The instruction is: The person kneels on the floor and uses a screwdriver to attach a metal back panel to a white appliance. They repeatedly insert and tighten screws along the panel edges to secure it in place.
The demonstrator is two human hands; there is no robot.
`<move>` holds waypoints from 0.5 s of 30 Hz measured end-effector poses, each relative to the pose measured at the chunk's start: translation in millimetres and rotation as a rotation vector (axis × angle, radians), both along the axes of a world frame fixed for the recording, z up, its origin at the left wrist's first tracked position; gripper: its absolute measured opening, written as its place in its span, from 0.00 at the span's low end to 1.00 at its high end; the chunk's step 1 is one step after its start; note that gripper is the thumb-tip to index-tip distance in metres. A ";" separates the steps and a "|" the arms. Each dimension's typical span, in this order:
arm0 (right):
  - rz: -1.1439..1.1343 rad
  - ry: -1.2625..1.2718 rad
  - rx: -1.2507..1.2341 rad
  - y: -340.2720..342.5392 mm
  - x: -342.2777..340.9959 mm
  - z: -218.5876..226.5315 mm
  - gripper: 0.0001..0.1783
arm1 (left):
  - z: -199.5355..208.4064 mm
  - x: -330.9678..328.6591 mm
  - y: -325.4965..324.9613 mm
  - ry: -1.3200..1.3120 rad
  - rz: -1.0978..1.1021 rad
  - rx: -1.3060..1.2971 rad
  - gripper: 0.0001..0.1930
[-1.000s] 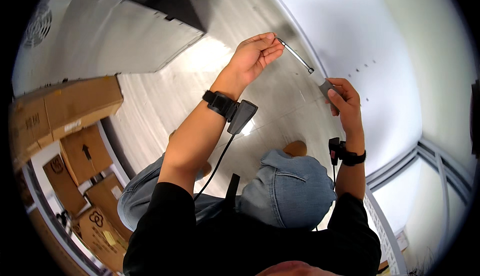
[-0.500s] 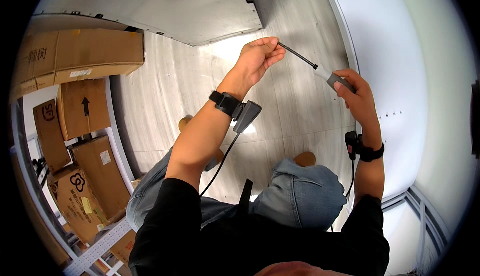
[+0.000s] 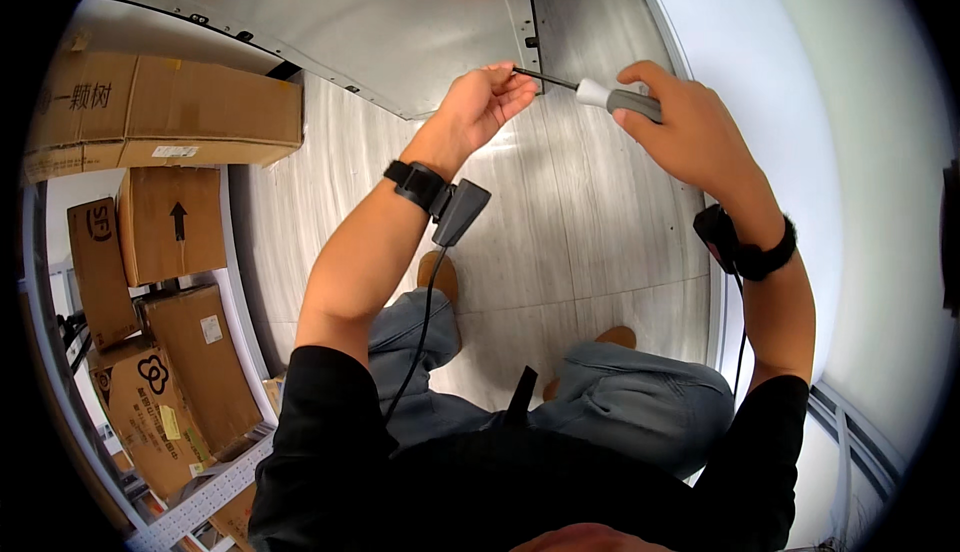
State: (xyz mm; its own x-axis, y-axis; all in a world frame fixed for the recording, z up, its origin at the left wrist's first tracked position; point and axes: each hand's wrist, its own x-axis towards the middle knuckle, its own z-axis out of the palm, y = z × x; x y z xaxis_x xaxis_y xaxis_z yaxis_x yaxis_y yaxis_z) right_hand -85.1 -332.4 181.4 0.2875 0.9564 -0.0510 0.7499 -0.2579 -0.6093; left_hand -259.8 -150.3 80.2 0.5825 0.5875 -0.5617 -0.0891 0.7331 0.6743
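Holding a screwdriver (image 3: 600, 94) up over the floor (image 3: 590, 222), the right hand (image 3: 680, 132) clenches its grey handle while the left hand (image 3: 480, 107) pinches the shaft tip; keeping the shaft straight looks wise.

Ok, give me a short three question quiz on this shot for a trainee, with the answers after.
1. True or false: the right hand grips the screwdriver by its grey handle.
2. What does the left hand touch? A) a box B) the screwdriver's metal shaft C) a shoe
3. Fill in: cardboard boxes are stacked on the person's ___ side.

Key
1. True. The right hand is closed round the handle.
2. B. The left fingertips pinch the tip end of the shaft.
3. Left.
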 end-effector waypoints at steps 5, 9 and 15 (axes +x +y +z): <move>-0.067 0.029 -0.099 25.1 -9.5 23.4 0.15 | 11.7 16.7 26.9 0.024 -0.062 0.019 0.10; -0.210 0.150 0.021 27.6 -17.4 -4.2 0.16 | 21.9 24.3 39.3 0.007 -0.073 0.032 0.09; -0.511 0.622 0.128 9.7 -68.2 -84.3 0.16 | -16.4 26.9 54.8 0.070 -0.222 0.073 0.10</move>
State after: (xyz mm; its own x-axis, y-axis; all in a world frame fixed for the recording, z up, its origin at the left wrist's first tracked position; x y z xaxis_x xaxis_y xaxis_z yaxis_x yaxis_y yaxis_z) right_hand -153.3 -322.7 97.2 0.6449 0.7242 -0.2442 0.0730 -0.3764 -0.9236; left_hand -232.9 -95.5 63.8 0.6628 0.4904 -0.5658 0.1173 0.6783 0.7253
